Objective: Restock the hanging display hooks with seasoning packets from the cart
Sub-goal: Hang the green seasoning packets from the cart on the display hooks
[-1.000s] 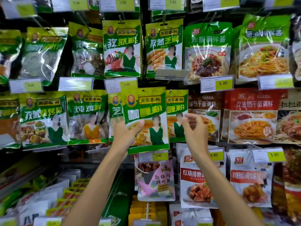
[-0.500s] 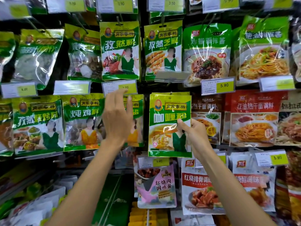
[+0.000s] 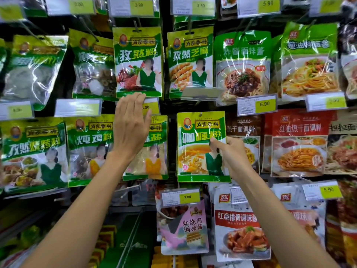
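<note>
Densely stocked, the display wall (image 3: 166, 78) carried rows of hanging packets under yellow tags; the right hand (image 3: 233, 153) pinched the right edge of a green-and-yellow curry packet (image 3: 201, 151), its grip closed on the film between thumb and curled fingers; the packet sat in the middle row with its punched hole at hook height, though we could not tell whether a hook had passed through it; the left hand (image 3: 131, 128) was raised flat, fingers straight, its grip holding nothing, over a price tag (image 3: 152, 107) and the neighbouring packet (image 3: 154, 147); we judged that letting go too soon could drop the curry packet, and that the one-sided pinch could tilt it off its hook.
</note>
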A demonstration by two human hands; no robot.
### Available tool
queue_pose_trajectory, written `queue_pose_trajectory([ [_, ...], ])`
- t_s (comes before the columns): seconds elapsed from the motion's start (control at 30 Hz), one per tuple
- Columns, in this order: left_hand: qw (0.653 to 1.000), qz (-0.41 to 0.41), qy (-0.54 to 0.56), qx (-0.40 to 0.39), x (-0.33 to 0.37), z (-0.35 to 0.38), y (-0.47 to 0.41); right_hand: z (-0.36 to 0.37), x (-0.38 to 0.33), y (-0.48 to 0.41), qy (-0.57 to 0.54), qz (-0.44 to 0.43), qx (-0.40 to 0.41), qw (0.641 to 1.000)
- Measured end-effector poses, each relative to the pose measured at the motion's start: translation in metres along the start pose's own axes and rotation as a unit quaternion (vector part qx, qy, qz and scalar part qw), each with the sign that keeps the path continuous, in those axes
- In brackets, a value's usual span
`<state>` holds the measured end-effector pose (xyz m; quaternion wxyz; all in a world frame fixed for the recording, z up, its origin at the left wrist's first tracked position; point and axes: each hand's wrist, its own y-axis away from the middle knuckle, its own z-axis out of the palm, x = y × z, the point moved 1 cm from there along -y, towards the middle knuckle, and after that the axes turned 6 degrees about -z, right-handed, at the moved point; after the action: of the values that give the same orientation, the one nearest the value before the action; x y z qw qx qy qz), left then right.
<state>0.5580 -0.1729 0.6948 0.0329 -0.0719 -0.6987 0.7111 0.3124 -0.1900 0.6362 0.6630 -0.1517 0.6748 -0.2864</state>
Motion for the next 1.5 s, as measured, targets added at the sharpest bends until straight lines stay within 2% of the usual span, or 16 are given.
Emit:
queue_pose_trajectory([
  [0.4, 1.000, 0.007, 0.019, 0.004, -0.003, -0.001, 0.002, 0.012, 0.013, -0.013, 0.120, -0.066, 0.102, 0.985],
  [0.7, 1.000, 0.005, 0.024, -0.002, -0.001, -0.002, 0.001, 0.025, 0.018, -0.029, 0.143, -0.051, 0.117, 0.981],
  [0.87, 0.999, 0.009, 0.034, -0.011, -0.002, -0.004, 0.000, 0.019, 0.016, -0.026, 0.183, -0.027, 0.096, 0.978],
  [1.0, 0.999, 0.008, 0.044, 0.019, 0.005, -0.006, 0.003, 0.005, 0.022, -0.010, 0.176, -0.038, 0.096, 0.979],
  [1.1, 0.996, 0.017, 0.079, 0.049, 0.025, -0.009, 0.015, -0.014, 0.029, 0.006, 0.161, -0.043, 0.091, 0.982],
  [1.2, 0.988, 0.030, 0.148, 0.012, 0.064, -0.010, 0.040, -0.045, 0.033, 0.027, 0.169, -0.058, 0.100, 0.979],
  [1.3, 0.970, 0.021, 0.235, -0.058, 0.124, -0.011, 0.076, -0.091, 0.039, 0.058, 0.196, -0.056, 0.117, 0.972],
  [1.37, 0.942, -0.013, 0.306, -0.134, 0.172, -0.012, 0.106, -0.129, 0.045, 0.089, 0.214, -0.038, 0.125, 0.968],
  [1.43, 0.886, -0.078, 0.393, -0.232, 0.226, -0.016, 0.139, -0.173, 0.055, 0.128, 0.222, -0.027, 0.138, 0.965],
  [1.5, 0.806, -0.142, 0.463, -0.340, 0.283, -0.022, 0.178, -0.222, 0.067, 0.171, 0.249, -0.003, 0.168, 0.954],
])
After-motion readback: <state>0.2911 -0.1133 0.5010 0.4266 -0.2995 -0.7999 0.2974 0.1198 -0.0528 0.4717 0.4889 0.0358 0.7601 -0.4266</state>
